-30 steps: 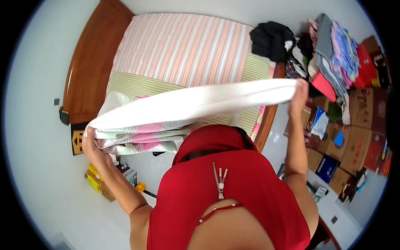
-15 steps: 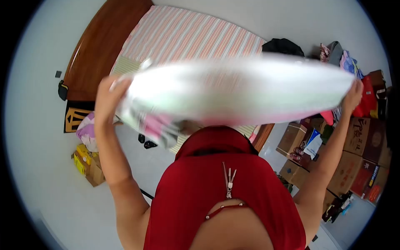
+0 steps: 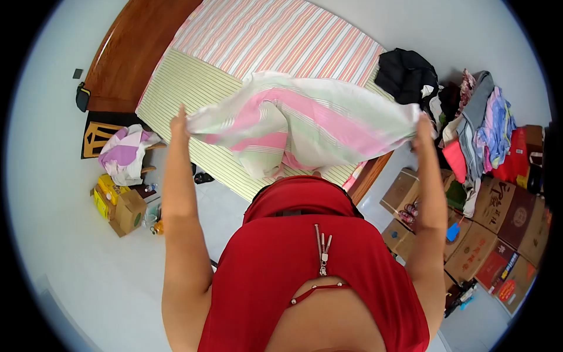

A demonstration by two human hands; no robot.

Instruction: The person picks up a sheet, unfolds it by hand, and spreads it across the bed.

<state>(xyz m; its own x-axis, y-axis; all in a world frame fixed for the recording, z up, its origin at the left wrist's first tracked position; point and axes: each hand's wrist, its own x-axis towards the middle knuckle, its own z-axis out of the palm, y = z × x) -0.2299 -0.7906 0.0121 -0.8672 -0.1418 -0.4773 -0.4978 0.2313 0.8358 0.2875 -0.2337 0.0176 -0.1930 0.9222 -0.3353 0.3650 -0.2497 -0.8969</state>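
A pink, pale green and white striped cloth (image 3: 328, 117) is stretched in the air between my two hands, with folds sagging in its middle. My left hand (image 3: 180, 123) is closed on its left corner. At the opposite end, my right hand (image 3: 423, 134) grips the other corner, slightly blurred. Beyond and below the cloth lies a bed with a green striped mat (image 3: 187, 88) and a pink, white and grey striped sheet or quilt (image 3: 281, 35). The cloth hides part of the mat.
A wooden headboard (image 3: 132, 50) rises at the left. Beside it stand a chair draped with a purple and white garment (image 3: 126, 149) and an opened cardboard box (image 3: 129, 211). To the right are a black garment (image 3: 404, 76), piled clothes (image 3: 492, 129) and stacked cartons (image 3: 469, 249).
The cloth was higher, blurred and billowed out; now it has dropped and hangs in folds with its stripes visible. My hands have come closer together, the right one moving inward.
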